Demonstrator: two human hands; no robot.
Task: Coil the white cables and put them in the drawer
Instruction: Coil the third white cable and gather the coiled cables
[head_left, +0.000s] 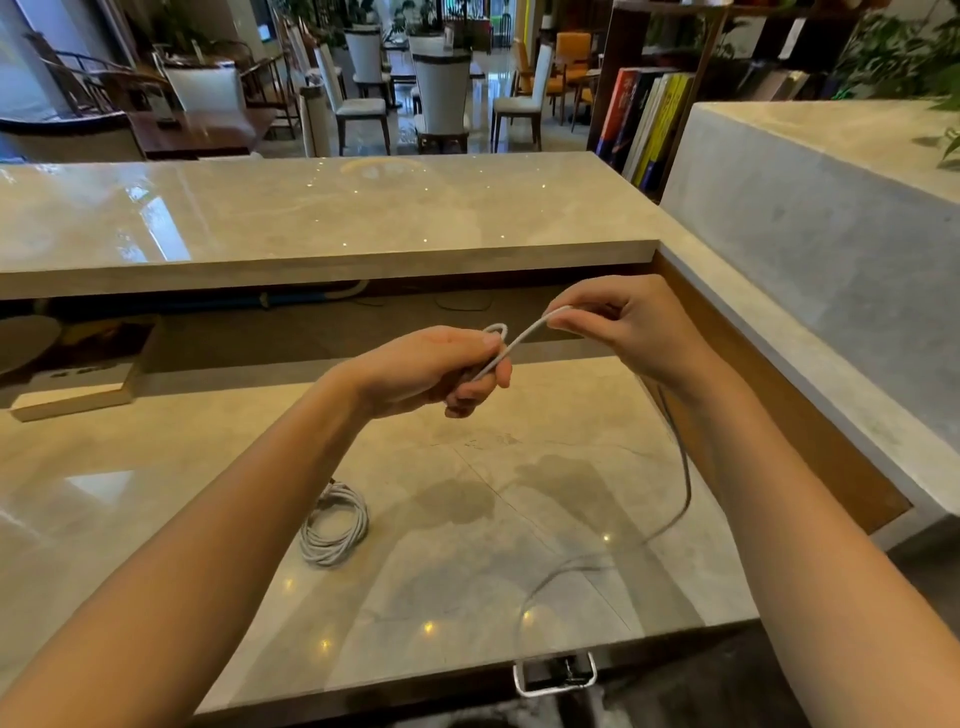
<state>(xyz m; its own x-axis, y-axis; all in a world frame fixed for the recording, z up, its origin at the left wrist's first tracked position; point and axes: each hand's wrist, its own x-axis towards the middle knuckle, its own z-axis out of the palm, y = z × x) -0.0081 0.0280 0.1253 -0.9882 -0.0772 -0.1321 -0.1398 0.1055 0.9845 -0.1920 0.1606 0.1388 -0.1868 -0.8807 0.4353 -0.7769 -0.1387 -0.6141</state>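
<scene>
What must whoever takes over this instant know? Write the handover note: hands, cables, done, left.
Left hand: grips a first small loop of the thin white loose cable.
Right hand: pinches the same cable just beyond the loop. The rest hangs from it and trails over the glossy beige stone counter towards the near edge.
Done: one white cable bundle lies coiled on the counter, left of the trailing length.
Left: finish coiling the held cable, then put both cables away. The metal drawer handle shows under the near edge.
</scene>
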